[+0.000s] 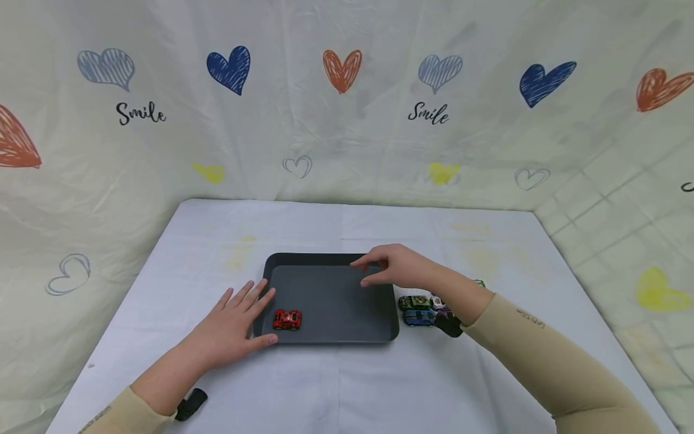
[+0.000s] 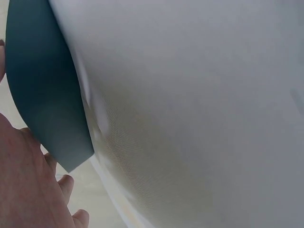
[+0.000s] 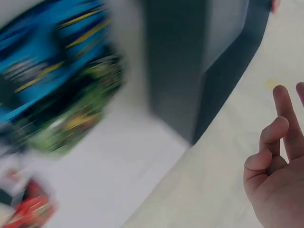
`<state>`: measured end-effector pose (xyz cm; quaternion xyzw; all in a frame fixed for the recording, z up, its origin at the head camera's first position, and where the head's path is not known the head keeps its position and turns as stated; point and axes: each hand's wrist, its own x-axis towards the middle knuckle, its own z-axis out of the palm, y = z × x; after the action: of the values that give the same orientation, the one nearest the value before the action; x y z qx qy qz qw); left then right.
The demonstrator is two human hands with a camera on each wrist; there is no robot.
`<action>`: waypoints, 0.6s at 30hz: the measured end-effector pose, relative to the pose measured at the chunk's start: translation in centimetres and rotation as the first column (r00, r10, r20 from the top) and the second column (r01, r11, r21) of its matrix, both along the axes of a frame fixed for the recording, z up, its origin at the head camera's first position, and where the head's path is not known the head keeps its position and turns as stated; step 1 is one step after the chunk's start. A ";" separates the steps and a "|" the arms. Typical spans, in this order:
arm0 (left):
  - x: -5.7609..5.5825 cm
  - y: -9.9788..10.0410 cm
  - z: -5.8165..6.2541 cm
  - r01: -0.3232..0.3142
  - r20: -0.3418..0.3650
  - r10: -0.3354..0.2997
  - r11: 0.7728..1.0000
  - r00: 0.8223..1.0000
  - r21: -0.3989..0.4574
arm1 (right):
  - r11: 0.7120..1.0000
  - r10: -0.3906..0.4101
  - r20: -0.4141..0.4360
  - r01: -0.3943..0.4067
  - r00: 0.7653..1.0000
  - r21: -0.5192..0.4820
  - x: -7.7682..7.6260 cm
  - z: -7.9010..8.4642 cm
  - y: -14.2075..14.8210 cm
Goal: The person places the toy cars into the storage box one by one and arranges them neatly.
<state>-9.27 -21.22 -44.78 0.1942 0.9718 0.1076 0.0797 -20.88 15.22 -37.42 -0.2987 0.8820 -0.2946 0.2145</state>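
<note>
A dark grey tray [image 1: 336,304] lies on the table with a red toy car [image 1: 287,319] in its front left corner. My left hand [image 1: 230,331] rests at the tray's left edge, its fingers spread and straight; the left wrist view shows it beside the tray's outer wall [image 2: 47,90]. Over the tray's back right corner hovers my right hand [image 1: 398,266], fingers loosely bent, with nothing between thumb and fingers. Right of the tray sit several toy cars, among them a blue car [image 1: 418,317] and a green car [image 1: 414,302], partly hidden by my right forearm.
A white cloth [image 1: 325,386] covers the table. Behind it hangs a pale sheet [image 1: 347,132] printed with hearts. Black wrist straps show at my left wrist [image 1: 191,404] and right wrist [image 1: 449,325]. In the right wrist view the cars are blurred.
</note>
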 end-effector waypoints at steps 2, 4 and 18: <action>0.1 -0.1 0.0 -0.002 -0.003 0.002 1.000 1.000 0.005 | 1.000 -0.008 -0.008 0.008 1.000 0.016 0.2 -0.1 1.6; 0.1 -0.1 0.0 -0.005 -0.004 0.005 1.000 1.000 0.004 | 0.999 -0.017 -0.017 0.017 1.000 0.037 0.5 -0.2 3.1; 0.1 -0.1 -0.2 -0.004 -0.007 0.004 1.000 1.000 0.028 | 0.988 -0.123 0.001 0.122 0.992 0.095 1.8 -1.9 10.2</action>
<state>-9.17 -21.28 -44.99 0.1939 0.9708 0.1204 0.0735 -19.12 25.40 -39.30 -0.2324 0.9110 -0.2660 0.2131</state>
